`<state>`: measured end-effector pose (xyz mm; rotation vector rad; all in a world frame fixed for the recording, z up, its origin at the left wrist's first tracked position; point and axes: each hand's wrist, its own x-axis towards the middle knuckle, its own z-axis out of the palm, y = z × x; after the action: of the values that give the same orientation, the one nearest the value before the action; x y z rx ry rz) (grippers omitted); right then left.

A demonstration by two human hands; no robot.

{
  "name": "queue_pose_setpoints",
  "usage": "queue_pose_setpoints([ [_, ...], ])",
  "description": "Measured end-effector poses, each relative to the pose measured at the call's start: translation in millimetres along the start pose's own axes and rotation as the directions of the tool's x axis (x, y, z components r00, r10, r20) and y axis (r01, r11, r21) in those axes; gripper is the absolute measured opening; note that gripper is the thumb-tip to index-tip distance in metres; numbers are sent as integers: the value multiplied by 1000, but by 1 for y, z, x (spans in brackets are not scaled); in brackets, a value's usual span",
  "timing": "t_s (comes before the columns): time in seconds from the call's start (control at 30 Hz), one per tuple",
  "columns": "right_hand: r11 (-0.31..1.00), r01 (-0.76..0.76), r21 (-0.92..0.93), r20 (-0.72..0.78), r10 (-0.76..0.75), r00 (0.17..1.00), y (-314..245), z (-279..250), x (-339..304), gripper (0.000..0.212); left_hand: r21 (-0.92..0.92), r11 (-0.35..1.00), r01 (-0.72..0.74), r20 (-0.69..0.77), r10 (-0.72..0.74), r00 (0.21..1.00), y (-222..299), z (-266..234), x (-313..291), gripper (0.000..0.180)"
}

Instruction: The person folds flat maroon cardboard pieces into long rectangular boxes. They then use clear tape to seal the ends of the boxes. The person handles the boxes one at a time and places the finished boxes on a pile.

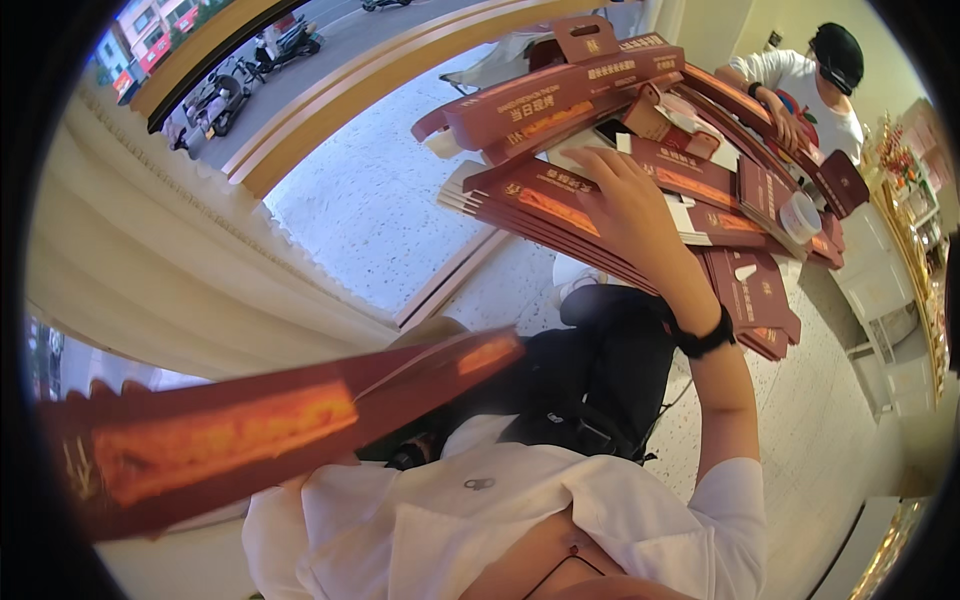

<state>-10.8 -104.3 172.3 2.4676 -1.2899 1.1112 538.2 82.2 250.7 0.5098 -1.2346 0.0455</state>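
Note:
A long dark-red cardboard box (230, 425) with an orange food picture on its face is held up at my left side. My left hand (100, 388) is mostly hidden behind it; what look like its fingertips show along the upper edge. My right hand (625, 205), with a black band on the wrist, reaches over the table onto a stack of flattened dark-red cartons (540, 205). Its fingers are stretched out and apart, resting on or just above the top carton; exact contact is hard to make out.
Longer folded cartons with handles (575, 85) pile up at the far side. A white plastic cup (799, 217) and a dark phone-like object (610, 130) lie among the cartons. Another person (810, 95) leans over the far right end. A cream curtain (190, 210) hangs at left.

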Motion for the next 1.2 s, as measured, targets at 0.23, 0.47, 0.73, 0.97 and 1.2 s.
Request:
queue_pose_setpoints([
  [0.23,990,89,111,61,-96,993,3,68,49,39,42,962,-270,-220,273,937,-84,121,-60,78],
  [0.47,965,-99,241,129,69,989,-2,20,-8,36,-232,371,899,864,-347,366,-83,247,-85,61],
  [0.73,912,-404,68,152,390,908,-3,-91,-117,37,-374,894,247,774,154,614,-98,370,-206,52],
  [0.97,642,-742,-191,-231,706,670,72,-218,-170,26,-322,867,380,812,46,581,-78,411,-219,56],
  [1.2,686,-601,-410,-217,567,795,258,-200,-183,40,-327,855,401,929,213,304,-66,440,-231,60],
])
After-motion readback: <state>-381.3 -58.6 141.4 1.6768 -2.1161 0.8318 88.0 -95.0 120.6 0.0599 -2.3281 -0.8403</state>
